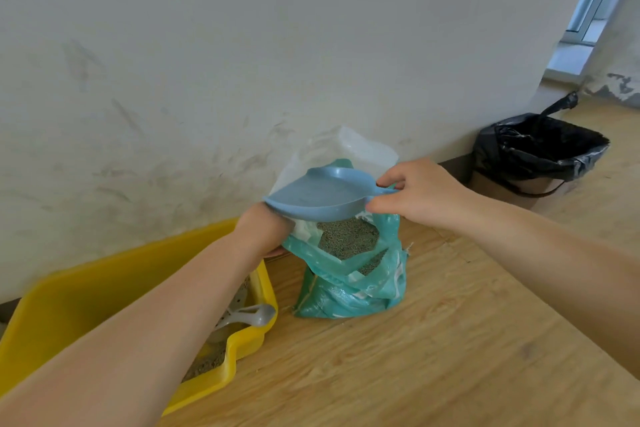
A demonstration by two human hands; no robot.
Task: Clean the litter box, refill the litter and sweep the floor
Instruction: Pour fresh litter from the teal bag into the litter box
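While both forearms are reaching fwd from the near edge, we're seeing the right hand (420,196) pinching the handle of a blue scoop (320,192) btwn thumb and curled fingers, holding it roughly level just above the open mouth of the litter bag (349,281). The left hand (265,230) is sitting at the bag's left rim, partly hidden under the scoop's front lip; its fingers are gripping the bag's edge, holding the mouth open.

Counting: we're seeing 2 hands, 1 blue scoop, 1 teal woven bag w/ a clear inner liner, 1 yellow litter box (104,291), 1 grey slotted scoop (247,317) and 1 bin (538,156) lined w/ a black bag.

The bag is standing upright on the wood floor (433,340) near the wall (242,45), w/ grey-green litter (346,236) showing inside. The litter box is lying to its left, just beside it, w/ some litter in the near right corner; the grey scoop is resting in the box, its handle on the right rim. The bin is standing far right, against the wall, well apart from the bag.

We're finding white markings on the bag, but no writing is legible.
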